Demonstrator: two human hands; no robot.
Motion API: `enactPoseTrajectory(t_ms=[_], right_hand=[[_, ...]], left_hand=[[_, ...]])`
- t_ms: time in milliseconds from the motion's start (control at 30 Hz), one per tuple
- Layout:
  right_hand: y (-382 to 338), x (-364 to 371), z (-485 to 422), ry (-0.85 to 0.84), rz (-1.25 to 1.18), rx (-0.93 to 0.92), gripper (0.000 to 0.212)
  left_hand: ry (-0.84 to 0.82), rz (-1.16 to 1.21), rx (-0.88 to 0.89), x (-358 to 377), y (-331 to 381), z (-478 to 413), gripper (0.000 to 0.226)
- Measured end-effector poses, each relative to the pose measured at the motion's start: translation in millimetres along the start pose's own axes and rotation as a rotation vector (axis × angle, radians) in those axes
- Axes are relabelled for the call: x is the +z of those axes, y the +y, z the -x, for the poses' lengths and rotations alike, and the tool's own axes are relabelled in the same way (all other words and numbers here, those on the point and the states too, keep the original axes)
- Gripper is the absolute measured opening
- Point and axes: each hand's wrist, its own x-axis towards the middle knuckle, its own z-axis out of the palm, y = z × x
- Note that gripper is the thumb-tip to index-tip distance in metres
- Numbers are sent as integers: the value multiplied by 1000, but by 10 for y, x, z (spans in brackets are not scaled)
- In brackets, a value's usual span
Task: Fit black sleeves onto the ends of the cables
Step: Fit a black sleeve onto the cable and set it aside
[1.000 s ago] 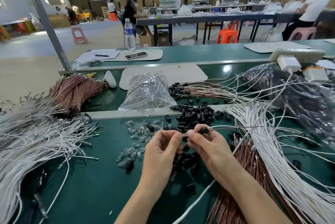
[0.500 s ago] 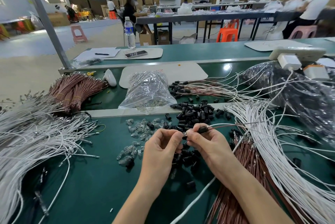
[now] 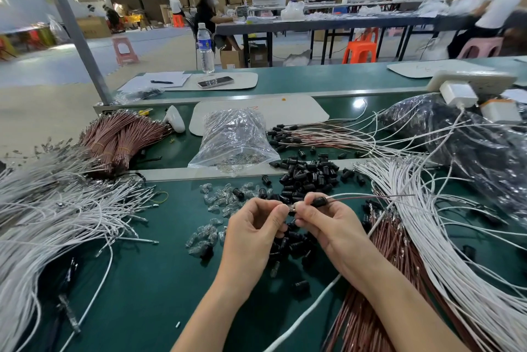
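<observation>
Forearms: both in from the bottom edge, elbows cut off.
Green mat (image 3: 142, 294): smooth dark-green table cover, a bare patch nearest, left of the forearms.
Left hand (image 3: 252, 233): fingers curled, thumb and forefinger tips pinching the very tip of the thin white-and-brown cable pair (image 3: 368, 196); a glinting piece at that tip, too small to name.
Right hand (image 3: 330, 227): fingers curled, thumb and forefinger pinching the same cable pair just behind the tip, fingertips almost touching the left hand's.
Black tubular sleeve (image 3: 317, 202): short, already round the cable pair, just beside the right forefinger, its near end hidden by that finger.
Cable run: off to the right above the white fan, far end lost among it.
Loose black sleeves (image 3: 306, 177): heaped just beyond the hands; more beneath them, partly covered by fingers and wrists.
Clear caps (image 3: 214, 200): small translucent plastic pieces scattered left of the hands.
White cable heap (image 3: 57, 209): far left, blurred, cut by the frame edge.
White cable fan (image 3: 422, 217): right, running out at the bottom corner.
Brown cables (image 3: 352, 326): partly hidden under the right forearm.
Tied brown bundles (image 3: 119, 137): farther back on the left.
Clear plastic bag (image 3: 233, 140): beyond the sleeves, contents hard to make out.
Dark crinkled bag (image 3: 470, 149): right, contents hidden.
Water bottle (image 3: 206, 50): clear plastic, upright, at the far table edge.
Background: seated people, blurred.
</observation>
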Motion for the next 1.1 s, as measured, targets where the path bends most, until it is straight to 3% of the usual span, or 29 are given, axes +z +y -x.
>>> enactPoseTrajectory(t_ms=[533, 700, 833, 1100], right_hand=[[60, -24, 13, -20, 241, -34, 16], [34, -20, 5, -5, 132, -8, 13], [2, -17, -16, 18, -34, 44, 11], [11, -44, -8, 0, -36, 117, 16]], left_hand=[[-53, -90, 30, -37, -28, -6, 4], [-21, -75, 50, 4, -47, -1, 7], [-46, -272, 216, -11, -81, 13, 24], [-25, -440, 357, -58, -88, 5, 30]])
